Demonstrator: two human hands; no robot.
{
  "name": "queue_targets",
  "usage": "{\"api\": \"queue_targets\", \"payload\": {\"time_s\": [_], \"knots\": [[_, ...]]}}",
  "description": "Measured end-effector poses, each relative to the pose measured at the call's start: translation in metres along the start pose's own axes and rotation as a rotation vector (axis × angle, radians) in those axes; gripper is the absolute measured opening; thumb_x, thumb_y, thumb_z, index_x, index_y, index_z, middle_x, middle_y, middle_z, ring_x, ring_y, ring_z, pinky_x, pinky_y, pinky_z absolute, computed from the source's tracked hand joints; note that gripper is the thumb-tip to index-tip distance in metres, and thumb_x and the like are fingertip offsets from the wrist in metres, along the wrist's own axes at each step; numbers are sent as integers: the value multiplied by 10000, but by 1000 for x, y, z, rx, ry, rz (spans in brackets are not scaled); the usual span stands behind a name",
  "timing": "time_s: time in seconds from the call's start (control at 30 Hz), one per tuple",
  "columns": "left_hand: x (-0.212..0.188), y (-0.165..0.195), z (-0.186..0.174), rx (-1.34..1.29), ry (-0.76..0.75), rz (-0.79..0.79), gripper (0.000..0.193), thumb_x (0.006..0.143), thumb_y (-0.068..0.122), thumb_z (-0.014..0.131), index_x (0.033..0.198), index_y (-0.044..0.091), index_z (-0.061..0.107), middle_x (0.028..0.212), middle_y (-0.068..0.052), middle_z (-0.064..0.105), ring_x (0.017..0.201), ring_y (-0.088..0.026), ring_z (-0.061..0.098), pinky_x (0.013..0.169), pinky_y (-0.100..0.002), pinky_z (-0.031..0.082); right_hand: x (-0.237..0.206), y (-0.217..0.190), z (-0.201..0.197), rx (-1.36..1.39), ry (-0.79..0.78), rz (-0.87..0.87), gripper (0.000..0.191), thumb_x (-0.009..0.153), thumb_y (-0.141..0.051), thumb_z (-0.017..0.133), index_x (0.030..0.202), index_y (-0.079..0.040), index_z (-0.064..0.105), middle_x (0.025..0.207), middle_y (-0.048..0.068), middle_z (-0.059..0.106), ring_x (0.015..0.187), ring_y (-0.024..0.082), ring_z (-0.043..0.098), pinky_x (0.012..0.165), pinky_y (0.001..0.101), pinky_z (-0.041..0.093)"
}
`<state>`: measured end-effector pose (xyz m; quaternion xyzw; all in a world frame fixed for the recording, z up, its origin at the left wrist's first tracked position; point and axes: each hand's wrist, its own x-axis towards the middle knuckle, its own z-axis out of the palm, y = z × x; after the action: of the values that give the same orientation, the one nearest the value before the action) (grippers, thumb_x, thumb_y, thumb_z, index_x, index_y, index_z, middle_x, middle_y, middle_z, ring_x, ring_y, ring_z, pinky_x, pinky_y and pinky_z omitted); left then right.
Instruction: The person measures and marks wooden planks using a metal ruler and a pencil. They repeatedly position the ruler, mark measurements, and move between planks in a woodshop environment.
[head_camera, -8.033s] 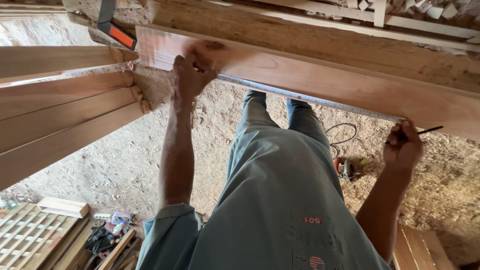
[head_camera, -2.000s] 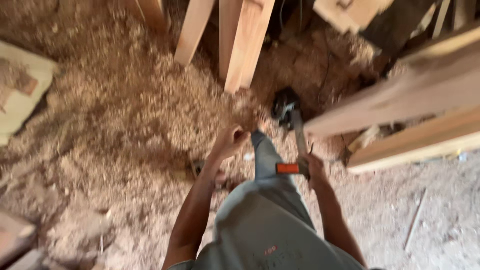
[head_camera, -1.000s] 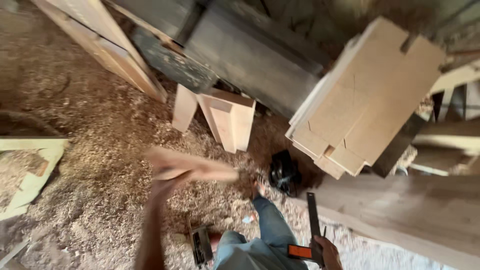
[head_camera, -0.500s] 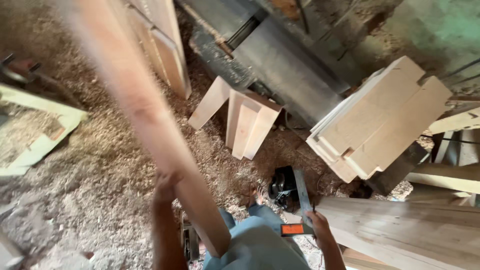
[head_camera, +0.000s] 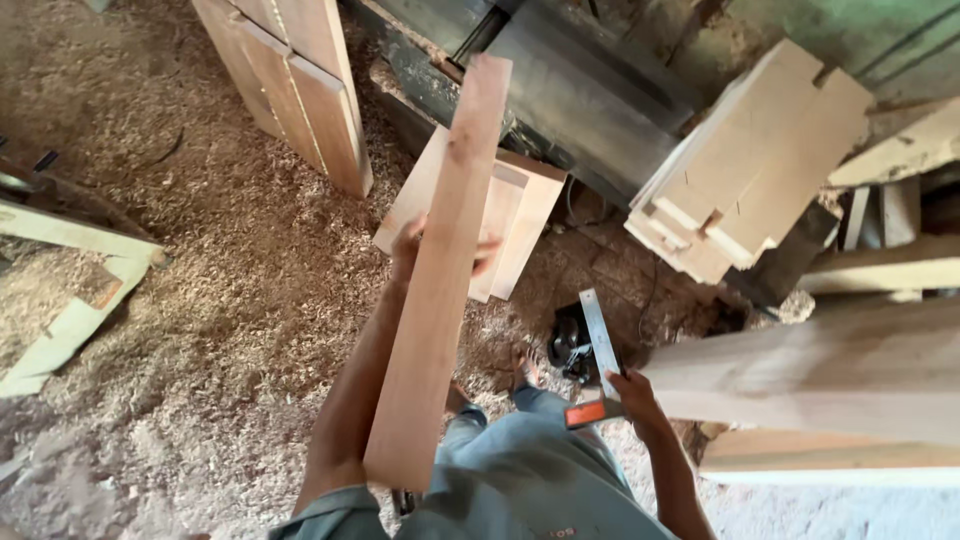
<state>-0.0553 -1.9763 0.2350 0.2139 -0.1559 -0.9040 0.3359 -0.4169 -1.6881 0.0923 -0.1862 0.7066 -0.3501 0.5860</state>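
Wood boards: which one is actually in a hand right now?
The long reddish plank, gripped by the left hand and held above the sawdust floor. The pale stacked boards and the leaning boards go untouched; the right hand holds a square.

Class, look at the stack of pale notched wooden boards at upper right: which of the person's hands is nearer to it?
Right. The right hand, holding a metal try square, sits below the stack; the left hand grips a long plank farther left.

A woodworking shop: thick sawdust and shavings (head_camera: 230, 290) blanket the floor below the fingers (head_camera: 482, 250), and a heavy dark metal machine (head_camera: 580, 90) stands beyond them. Stacked cut boards (head_camera: 750, 170) lie to their right, upright planks (head_camera: 300, 90) to their left
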Motion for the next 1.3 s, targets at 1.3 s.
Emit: {"api": "queue_targets", "payload": {"time_s": [1.3], "knots": [[-228,-49,45,654,333,282,618,958,107,632,1540,14,444,1217,-214,691,1082,-225,682,919,-376,574,-210,-168,114,-586,320,-716,405,993,-392,756,796,-40,722,545,54,581,465,132,515,445,334,374]]}}
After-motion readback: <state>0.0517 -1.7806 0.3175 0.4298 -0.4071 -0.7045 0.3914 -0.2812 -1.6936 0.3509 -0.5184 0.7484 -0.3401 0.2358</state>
